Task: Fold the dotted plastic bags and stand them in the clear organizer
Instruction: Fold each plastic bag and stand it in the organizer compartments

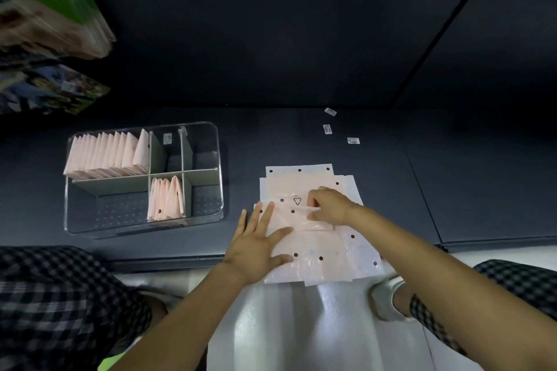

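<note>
Dark shelf (301,135) holds dotted bags (319,250); left hand (256,247) spread flat, right hand (328,205) pinching a fold.

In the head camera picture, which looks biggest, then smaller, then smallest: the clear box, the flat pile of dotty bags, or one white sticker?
1. clear organizer
2. stack of flat dotted bags, slightly smaller, though nearer the camera
3. white sticker, by far the smallest

One head-worn wide-angle view looks steeply down, close over the dark shelf (301,135).

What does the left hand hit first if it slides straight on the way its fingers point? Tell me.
Left hand lies flat on the top dotted bag, fingers pointing away and slightly right. Sliding on, it probably meets the right hand pinching the fold; depth is unclear.
</note>
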The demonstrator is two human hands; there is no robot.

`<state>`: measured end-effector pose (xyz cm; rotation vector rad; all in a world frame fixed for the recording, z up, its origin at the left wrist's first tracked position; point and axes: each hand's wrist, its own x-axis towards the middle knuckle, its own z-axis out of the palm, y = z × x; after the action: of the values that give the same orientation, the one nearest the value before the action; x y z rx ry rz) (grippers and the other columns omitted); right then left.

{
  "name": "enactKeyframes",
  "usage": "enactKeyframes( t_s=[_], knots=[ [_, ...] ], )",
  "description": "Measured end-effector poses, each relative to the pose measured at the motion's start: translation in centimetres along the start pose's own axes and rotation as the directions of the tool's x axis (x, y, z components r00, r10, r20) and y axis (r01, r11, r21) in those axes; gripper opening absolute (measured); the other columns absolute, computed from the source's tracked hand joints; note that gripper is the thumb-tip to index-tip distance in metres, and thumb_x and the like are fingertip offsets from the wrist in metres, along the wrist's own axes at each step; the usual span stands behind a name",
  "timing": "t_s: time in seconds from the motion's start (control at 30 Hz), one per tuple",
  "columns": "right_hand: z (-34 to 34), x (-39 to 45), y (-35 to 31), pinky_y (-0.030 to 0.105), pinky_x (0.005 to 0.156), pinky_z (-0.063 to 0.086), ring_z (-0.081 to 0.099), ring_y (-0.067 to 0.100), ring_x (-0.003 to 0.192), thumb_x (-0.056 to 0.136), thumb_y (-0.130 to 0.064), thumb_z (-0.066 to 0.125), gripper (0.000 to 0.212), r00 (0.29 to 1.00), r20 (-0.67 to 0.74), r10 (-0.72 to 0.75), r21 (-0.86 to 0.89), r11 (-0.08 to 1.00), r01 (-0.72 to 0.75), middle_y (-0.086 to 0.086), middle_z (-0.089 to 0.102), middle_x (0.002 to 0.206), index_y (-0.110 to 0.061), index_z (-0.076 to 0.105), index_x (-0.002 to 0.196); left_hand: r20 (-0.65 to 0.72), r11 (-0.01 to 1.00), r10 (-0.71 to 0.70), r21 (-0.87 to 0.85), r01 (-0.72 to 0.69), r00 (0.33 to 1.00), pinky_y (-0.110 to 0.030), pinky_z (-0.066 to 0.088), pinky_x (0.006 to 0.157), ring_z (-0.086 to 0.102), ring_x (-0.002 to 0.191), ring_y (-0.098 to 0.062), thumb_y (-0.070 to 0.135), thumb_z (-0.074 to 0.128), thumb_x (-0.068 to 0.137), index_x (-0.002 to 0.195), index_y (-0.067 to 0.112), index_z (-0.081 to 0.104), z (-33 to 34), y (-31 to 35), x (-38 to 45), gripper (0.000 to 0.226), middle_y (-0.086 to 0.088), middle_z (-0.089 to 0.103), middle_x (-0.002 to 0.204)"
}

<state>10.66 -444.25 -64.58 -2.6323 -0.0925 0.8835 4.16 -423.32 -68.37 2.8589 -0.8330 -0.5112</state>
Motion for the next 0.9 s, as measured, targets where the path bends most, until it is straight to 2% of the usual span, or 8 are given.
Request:
enactKeyframes(
  t_s=[0.13,0.3,0.43,0.5,0.57,0.67,0.77,0.9],
  knots=[
    [1.2,-2.5,0.2,0.026,0.074,0.039,0.048,0.020,0.096,0.085,-0.013,0.066,0.041,0.986,0.006,0.167,0.436,0.887,-0.153,0.003,0.045,0.106,-0.015,0.042,0.118,-0.148,1.000,0.025,-0.007,-0.027,0.989,-0.040,-0.022,0.112,-0.017,0.144,-0.022,0.063,0.034,0.091,0.147,0.033,0.024,-0.2,1.4,-0.1,0.064,0.003,-0.009,0.159],
    [4.7,-5.9,-0.5,0.027,0.061,0.053,0.057,0.017,0.085,0.083,-0.003,0.068,0.056,0.943,0.173,0.283,0.876,0.394,-0.279,0.005,0.053,0.102,-0.018,0.034,0.125,-0.201,0.981,0.011,-0.189,-0.050,0.980,-0.024,0.018,0.113,0.019,0.142,-0.013,0.042,0.050,0.093,0.147,0.023,0.025,0.8,3.0,-0.5,0.063,0.006,0.022,0.154],
    [7.3,-7.4,-1.4,0.023,0.057,0.053,0.059,0.012,0.085,0.083,-0.002,0.068,0.047,0.945,0.199,0.260,0.927,0.261,-0.268,0.005,0.057,0.099,-0.014,0.038,0.117,-0.280,0.975,0.044,-0.195,-0.101,0.959,-0.024,0.053,0.073,0.063,0.105,-0.018,0.018,0.075,0.072,0.120,0.010,0.062,1.0,3.7,-1.2,0.051,-0.004,0.062,0.119],
    [7.8,-7.8,-1.4,0.028,0.065,0.056,0.062,0.017,0.086,0.088,-0.010,0.063,0.036,0.952,0.155,0.263,0.906,0.347,-0.243,0.007,0.060,0.096,-0.013,0.039,0.116,-0.330,0.955,-0.026,-0.287,-0.074,0.944,-0.019,0.049,0.077,0.062,0.103,-0.016,0.017,0.068,0.079,0.114,0.010,0.066,1.5,3.8,-1.3,0.035,-0.001,0.063,0.117],
    [7.5,-8.0,-0.2,0.030,0.076,0.054,0.062,0.021,0.087,0.094,-0.012,0.051,0.024,0.956,-0.075,0.284,0.768,0.627,-0.126,0.008,0.061,0.096,-0.012,0.043,0.116,-0.297,0.894,-0.125,-0.448,-0.022,0.947,-0.010,0.032,0.091,0.049,0.118,-0.012,0.031,0.038,0.095,0.122,0.015,0.060,1.8,4.2,-1.4,0.038,0.006,0.055,0.127],
    [6.8,-8.2,2.2,0.020,0.089,0.040,0.047,0.013,0.107,0.084,0.005,0.043,0.045,0.946,-0.323,-0.003,0.330,0.937,0.116,-0.005,0.053,0.115,-0.017,0.048,0.123,-0.290,0.844,-0.256,-0.533,0.067,0.922,-0.001,0.031,0.078,0.055,0.107,-0.011,0.026,0.046,0.097,0.101,0.021,0.061,1.8,4.5,-1.2,0.016,0.010,0.059,0.109],
    [7.2,-7.8,2.9,0.017,0.096,0.029,0.034,0.007,0.113,0.077,-0.006,0.060,0.060,0.955,-0.187,-0.232,0.088,0.964,0.251,-0.019,0.044,0.129,-0.028,0.045,0.131,-0.239,0.853,-0.191,-0.521,0.041,0.952,-0.006,0.034,0.087,0.051,0.113,-0.008,0.018,0.047,0.097,0.111,0.019,0.061,1.7,4.2,-0.9,0.020,0.006,0.057,0.121],
    [8.8,-6.7,2.1,0.014,0.083,0.035,0.043,0.011,0.097,0.078,-0.008,0.066,0.037,0.926,-0.345,-0.155,0.236,0.940,0.246,-0.015,0.060,0.105,-0.024,0.064,0.112,-0.282,0.907,-0.125,-0.421,-0.006,0.951,-0.014,0.034,0.093,0.048,0.119,-0.015,0.009,0.051,0.092,0.118,0.015,0.065,2.2,3.6,-0.6,0.030,0.002,0.057,0.124]
  ],
)
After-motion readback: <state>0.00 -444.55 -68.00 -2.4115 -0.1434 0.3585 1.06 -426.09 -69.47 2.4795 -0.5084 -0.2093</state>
